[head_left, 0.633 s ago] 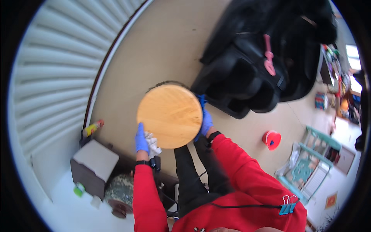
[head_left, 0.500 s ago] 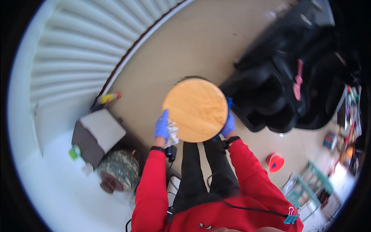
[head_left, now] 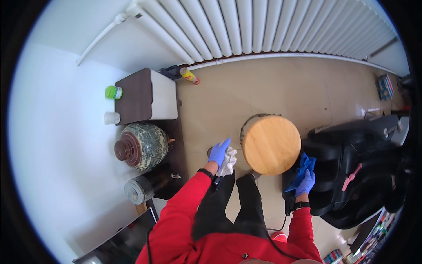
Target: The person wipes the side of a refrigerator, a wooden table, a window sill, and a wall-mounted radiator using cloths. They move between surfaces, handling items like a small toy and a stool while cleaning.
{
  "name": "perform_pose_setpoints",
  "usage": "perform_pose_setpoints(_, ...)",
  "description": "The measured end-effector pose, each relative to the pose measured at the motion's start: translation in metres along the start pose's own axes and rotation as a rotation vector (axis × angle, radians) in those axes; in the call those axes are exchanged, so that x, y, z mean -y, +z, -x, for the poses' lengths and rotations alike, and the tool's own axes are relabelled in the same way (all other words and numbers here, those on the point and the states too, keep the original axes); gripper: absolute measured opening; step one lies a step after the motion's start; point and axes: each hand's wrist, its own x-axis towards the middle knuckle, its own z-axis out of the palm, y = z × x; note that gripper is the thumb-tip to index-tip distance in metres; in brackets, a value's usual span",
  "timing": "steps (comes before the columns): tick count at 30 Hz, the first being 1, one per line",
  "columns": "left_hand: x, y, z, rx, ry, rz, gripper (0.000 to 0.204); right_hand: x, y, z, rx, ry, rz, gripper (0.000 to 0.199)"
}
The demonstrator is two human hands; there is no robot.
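A round stool with a pale wooden seat (head_left: 271, 145) stands in front of me. Part of a dark frame curves out at its far left side. My left hand (head_left: 218, 152), in a blue-violet glove, grips a crumpled white cloth (head_left: 228, 162) to the left of the seat, apart from it. On the other side, my right hand (head_left: 305, 183), gloved the same way, holds a blue cloth (head_left: 303, 169) beside the seat's right edge. Neither hand touches the wood.
A black massage chair (head_left: 338, 171) with a pink item (head_left: 351, 177) stands at the right. Leftward, a low dark cabinet carries a brown-and-white box (head_left: 149, 97), a patterned lidded jar (head_left: 147, 145) and a glass jar (head_left: 140, 189). A white radiator (head_left: 263, 26) lines the far wall.
Both hands have come away from the stool seat and spread apart, each with its cloth. My view has turned right, and more of the radiator shows.
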Motion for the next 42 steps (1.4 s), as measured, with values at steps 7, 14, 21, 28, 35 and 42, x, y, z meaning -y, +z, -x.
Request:
perform_pose_setpoints(7, 0.013, -0.107, 0.059, 0.123, -0.301, 0.353, 0.026, 0.029, 0.134, 0.005, 0.083, -0.298, 0.272, 0.036)
perform_pose_setpoints(14, 0.033, -0.202, 0.087, 0.108, -0.543, 0.498, 0.032, -0.032, 0.219, 0.074, 0.286, -0.966, 1.060, 0.038)
perform_pose_setpoints(21, 0.002, -0.281, 0.114, 0.046, -0.500, 0.549, 0.041, -0.040, 0.144, 0.098, -0.021, -0.456, 1.048, 0.041)
perform_pose_setpoints(28, -0.037, -0.315, 0.136, 0.124, -0.430, 0.763, 0.047, -0.029, 0.167, 0.059, -0.469, -0.149, 0.739, 0.038)
perform_pose_setpoints(35, -0.079, -0.279, 0.145, 0.352, -0.343, 0.457, 0.057, -0.017, 0.249, 0.077, -0.091, -0.566, 0.929, 0.037)
perform_pose_setpoints(42, -0.166, -0.220, 0.138, 0.620, -0.370, 0.151, 0.066, -0.032, 0.188, 0.094, 0.004, -0.446, 0.930, 0.039)
